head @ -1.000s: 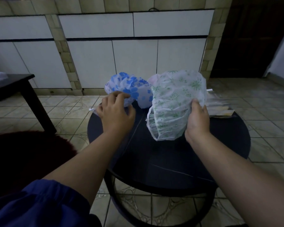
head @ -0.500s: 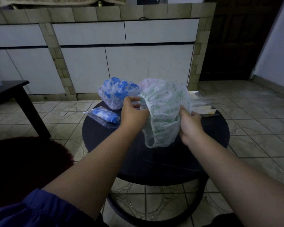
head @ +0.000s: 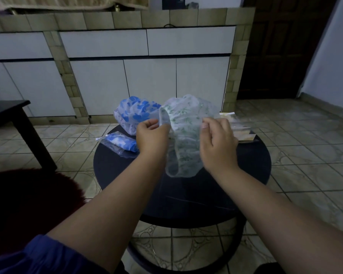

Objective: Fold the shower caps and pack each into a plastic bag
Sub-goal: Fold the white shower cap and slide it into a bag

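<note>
While one blue cap [head: 121, 142] lies bagged on the worktop [head: 246, 165], both hands' grip, left hand [head: 151, 135] and right hand [head: 217, 140], pinches the green cap [head: 186, 123], unfolded; another blue cap [head: 136, 113] waits.

Green-print shower cap [head: 186, 135] held up, blue cap [head: 136, 113] behind

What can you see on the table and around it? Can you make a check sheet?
Surface: round dark table.
Job's things: green-print shower cap, held up over the table; blue-print shower cap loose at the back; packed blue cap in plastic bag on the left; stack of empty bags on the right.
Clutter: nothing seen.
Hands: left hand and right hand each pinch the green-print cap's edge.
Cables: nothing seen.
Surroundings: white cabinets, tiled floor, dark side table.
</note>
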